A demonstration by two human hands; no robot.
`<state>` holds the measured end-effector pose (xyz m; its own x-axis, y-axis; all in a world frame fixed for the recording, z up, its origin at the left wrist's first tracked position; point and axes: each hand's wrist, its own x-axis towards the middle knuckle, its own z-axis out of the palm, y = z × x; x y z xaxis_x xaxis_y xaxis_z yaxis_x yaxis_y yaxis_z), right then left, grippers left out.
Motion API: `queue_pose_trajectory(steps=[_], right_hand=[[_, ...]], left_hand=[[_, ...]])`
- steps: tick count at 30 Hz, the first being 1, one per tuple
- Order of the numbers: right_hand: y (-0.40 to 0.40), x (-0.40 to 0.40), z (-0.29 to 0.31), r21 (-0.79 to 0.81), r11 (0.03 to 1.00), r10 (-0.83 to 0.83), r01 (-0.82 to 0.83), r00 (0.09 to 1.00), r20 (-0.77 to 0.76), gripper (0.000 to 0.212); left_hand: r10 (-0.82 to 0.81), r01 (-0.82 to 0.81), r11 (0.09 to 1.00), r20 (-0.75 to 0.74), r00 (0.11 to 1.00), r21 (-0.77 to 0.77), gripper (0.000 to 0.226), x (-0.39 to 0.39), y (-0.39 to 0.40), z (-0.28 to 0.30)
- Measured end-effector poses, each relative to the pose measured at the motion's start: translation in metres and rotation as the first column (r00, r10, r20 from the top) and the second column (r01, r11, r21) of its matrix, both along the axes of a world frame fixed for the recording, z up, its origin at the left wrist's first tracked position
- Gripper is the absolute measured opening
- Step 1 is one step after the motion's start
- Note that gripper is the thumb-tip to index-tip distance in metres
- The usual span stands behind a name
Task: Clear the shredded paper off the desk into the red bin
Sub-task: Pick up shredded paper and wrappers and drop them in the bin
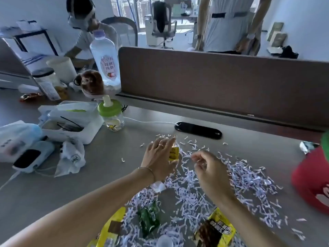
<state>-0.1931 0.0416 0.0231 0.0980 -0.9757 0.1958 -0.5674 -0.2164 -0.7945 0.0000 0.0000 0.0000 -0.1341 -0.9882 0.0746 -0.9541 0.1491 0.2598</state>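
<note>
White shredded paper (245, 177) lies scattered over the grey desk (53, 196), thickest in front of me and toward the right. The red bin (311, 177) stands at the right edge, partly cut off. My left hand (158, 157) hovers with fingers straight beside a small yellow wrapper (173, 153) that stands up among the shreds; whether it touches the wrapper I cannot tell. My right hand (211, 170) hangs above the pile with fingers loosely curled, and a few shreds may be pinched at its fingertips.
Yellow snack wrappers (216, 229) and a green wrapper (148, 216) lie in the shreds near me. A black cable slot (198, 130), a green-lidded bottle (111, 113), a white box (71, 122) and plastic bags crowd the left. A brown partition (213, 81) walls the back.
</note>
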Motion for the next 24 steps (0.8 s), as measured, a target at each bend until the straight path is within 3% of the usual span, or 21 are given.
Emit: queue_pose_trajectory(steps=[3, 6, 13, 16, 21, 24], right_hand=[[-0.004, 0.002, -0.009, -0.014, 1.000, -0.005, 0.005, 1.000, -0.003, 0.028], [-0.009, 0.005, -0.016, -0.035, 0.999, 0.016, -0.017, 1.000, -0.026, 0.029], [-0.021, 0.013, -0.026, -0.121, 0.991, 0.045, -0.059, 0.992, -0.121, 0.032], [-0.027, 0.023, -0.026, -0.132, 0.990, 0.033, -0.055, 0.985, -0.168, 0.032], [-0.044, 0.046, -0.026, -0.076, 0.997, 0.003, -0.023, 0.969, -0.245, 0.029], [-0.053, 0.059, -0.029, -0.021, 1.000, 0.014, -0.023, 0.935, -0.353, 0.043]], left_hand=[[-0.014, 0.014, 1.000, 0.011, 1.000, -0.006, 0.079, 0.000, -0.007, -0.008], [-0.019, 0.018, 0.999, -0.016, 1.000, -0.051, 0.060, 0.002, -0.010, -0.018], [-0.040, -0.045, 0.955, -0.280, 0.959, -0.292, 0.015, 0.018, -0.010, -0.019], [0.007, -0.119, 0.954, -0.377, 0.926, -0.275, 0.017, 0.035, -0.002, -0.011], [0.012, -0.152, 0.965, -0.543, 0.839, -0.213, 0.046, 0.062, 0.022, -0.006], [0.057, -0.186, 0.968, -0.575, 0.816, -0.168, 0.047, 0.073, 0.026, -0.004]])
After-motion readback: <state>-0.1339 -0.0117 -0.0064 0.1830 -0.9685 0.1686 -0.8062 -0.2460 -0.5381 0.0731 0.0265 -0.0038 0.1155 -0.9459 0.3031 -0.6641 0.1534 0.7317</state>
